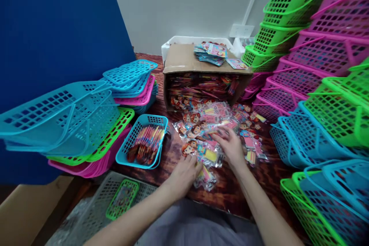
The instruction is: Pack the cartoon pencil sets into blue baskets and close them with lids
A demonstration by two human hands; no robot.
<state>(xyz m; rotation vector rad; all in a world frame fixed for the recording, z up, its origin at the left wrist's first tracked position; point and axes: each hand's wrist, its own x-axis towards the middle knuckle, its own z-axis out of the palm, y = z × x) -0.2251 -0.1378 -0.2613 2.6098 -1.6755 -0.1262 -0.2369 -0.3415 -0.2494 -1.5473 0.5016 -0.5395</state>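
Note:
Many small clear plastic packets (pixel 211 155) with cartoon-girl pictures and pink and yellow parts lie in a loose pile on the dark wood-patterned table (pixel 227 196). My left hand (pixel 184 175) rests at the pile's near left side, fingers curled over a packet (pixel 206 178) whose end sticks out to the right. Deeper in the pile is my right hand (pixel 230 148), its thumb and fingers bent and somewhat apart over the packets. Its fingertips touch them; whether one is pinched there is partly hidden. Left of the pile stands a blue basket (pixel 121 153) filled with slim, colourful packaged items (pixel 150 138).
A cardboard box (pixel 178 59) lies on its side behind the pile, full of slim items, with flat packets (pixel 211 52) on top. Stacked baskets in green (pixel 268 38), pink (pixel 319 54) and blue (pixel 300 134) line the right; blue baskets (pixel 98 115) stack at left. A grey crate (pixel 95 207) sits below.

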